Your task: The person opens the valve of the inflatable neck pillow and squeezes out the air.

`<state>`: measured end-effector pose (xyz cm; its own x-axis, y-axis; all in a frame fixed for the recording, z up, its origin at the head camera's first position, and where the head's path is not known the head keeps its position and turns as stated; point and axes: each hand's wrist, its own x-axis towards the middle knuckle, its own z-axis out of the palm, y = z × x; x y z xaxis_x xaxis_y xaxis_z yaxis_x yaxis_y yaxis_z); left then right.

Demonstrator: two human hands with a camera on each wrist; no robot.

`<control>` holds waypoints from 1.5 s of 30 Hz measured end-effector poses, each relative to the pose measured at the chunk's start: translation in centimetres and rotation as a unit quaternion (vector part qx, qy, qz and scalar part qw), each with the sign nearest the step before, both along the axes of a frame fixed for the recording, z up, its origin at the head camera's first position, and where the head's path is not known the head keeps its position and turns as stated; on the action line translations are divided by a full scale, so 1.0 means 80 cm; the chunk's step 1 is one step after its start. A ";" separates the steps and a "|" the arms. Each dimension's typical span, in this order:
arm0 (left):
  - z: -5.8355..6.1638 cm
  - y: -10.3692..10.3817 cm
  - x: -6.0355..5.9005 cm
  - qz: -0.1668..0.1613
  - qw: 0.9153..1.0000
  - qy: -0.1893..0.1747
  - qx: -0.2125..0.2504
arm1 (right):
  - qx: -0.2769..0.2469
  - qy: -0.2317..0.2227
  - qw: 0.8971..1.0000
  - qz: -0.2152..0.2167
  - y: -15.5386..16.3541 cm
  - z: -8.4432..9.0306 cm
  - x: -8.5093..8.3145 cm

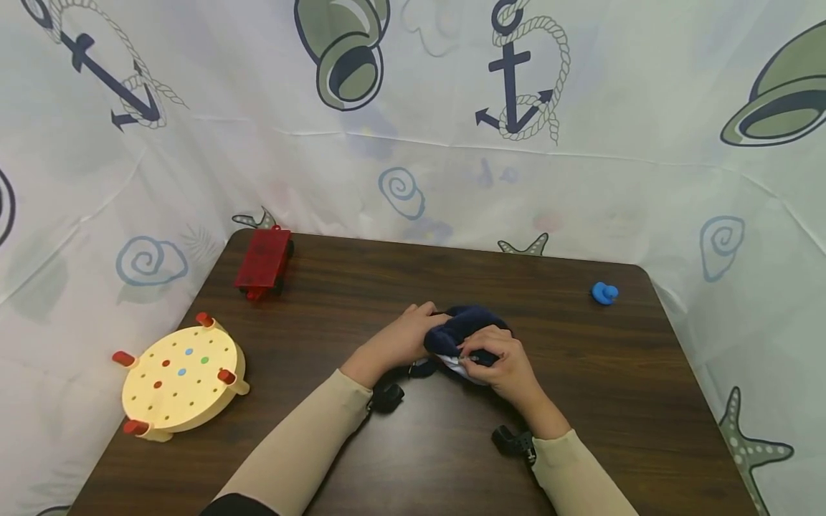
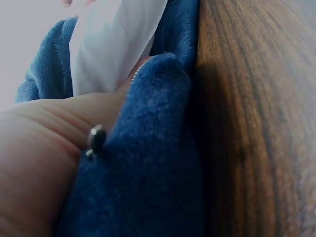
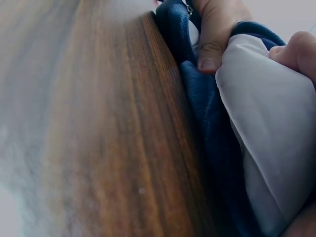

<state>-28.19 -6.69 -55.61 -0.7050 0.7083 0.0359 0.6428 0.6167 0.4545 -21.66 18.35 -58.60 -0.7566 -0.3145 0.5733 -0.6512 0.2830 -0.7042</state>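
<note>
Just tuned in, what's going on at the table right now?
A person holds a dark blue plush pouch with a white lining in both hands at the middle of the wooden table. The left hand grips one side and the right hand pinches at its zipper edge. A red toy car, a round wooden peg board and a small blue toy sit apart, untouched.

No readable text, label, brand or number showed anywhere in the three views. The white printed curtain (image 1: 413, 107) behind the dark wooden table (image 1: 613, 373) carried only pictures: anchors, shells, starfish and hats, without lettering.
</note>
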 end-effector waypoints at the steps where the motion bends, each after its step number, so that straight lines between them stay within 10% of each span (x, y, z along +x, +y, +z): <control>1: 0.001 0.000 0.000 -0.002 1.000 0.003 0.002 | -0.001 -0.001 1.000 -0.001 -0.001 0.000 0.000; 15: -0.018 -0.004 -0.007 -0.042 0.998 0.028 0.047 | -0.017 -0.011 1.000 0.012 -0.007 0.003 0.005; 32: -0.008 -0.002 -0.004 -0.036 0.998 0.031 0.036 | 0.012 -0.114 0.993 0.010 -0.005 0.000 0.002; 39: -0.039 -0.004 -0.021 -0.059 0.993 0.051 0.088 | 0.021 -0.141 0.989 0.027 -0.006 0.001 -0.002; 45: -0.016 -0.001 -0.008 -0.045 0.996 0.047 0.062 | 0.030 -0.157 0.987 0.032 -0.006 -0.001 -0.004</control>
